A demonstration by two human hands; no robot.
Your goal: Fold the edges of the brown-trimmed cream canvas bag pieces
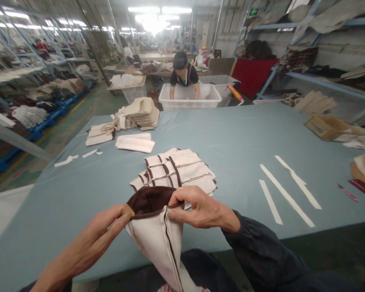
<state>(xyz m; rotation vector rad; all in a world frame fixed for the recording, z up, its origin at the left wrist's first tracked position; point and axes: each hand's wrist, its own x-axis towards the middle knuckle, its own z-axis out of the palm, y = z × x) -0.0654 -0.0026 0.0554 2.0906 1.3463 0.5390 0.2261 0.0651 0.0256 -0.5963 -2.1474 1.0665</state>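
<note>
A cream fabric pouch (pixel 149 231) with brown trim and a dark zipper down its front hangs between my hands at the table's near edge. Its mouth is spread wide, showing a dark brown lining. My left hand (pixel 103 227) pinches the left end of the rim between thumb and fingers. At the right end, beside the zipper's top, my right hand (pixel 200 207) grips the rim the same way. The pouch's lower end drops toward my lap. Just beyond it lies a pile of similar cream pieces (pixel 191 166) with brown edging, overlapping one another.
Stacked beige fabric pieces (pixel 142 113) and white pads (pixel 135 143) lie at the back left. Pale strips (pixel 287 194), pink-handled snips (pixel 347 192) and a cardboard box (pixel 325 127) are on the right. Behind the table, a person (pixel 185 75) leans over a white bin (pixel 190 103).
</note>
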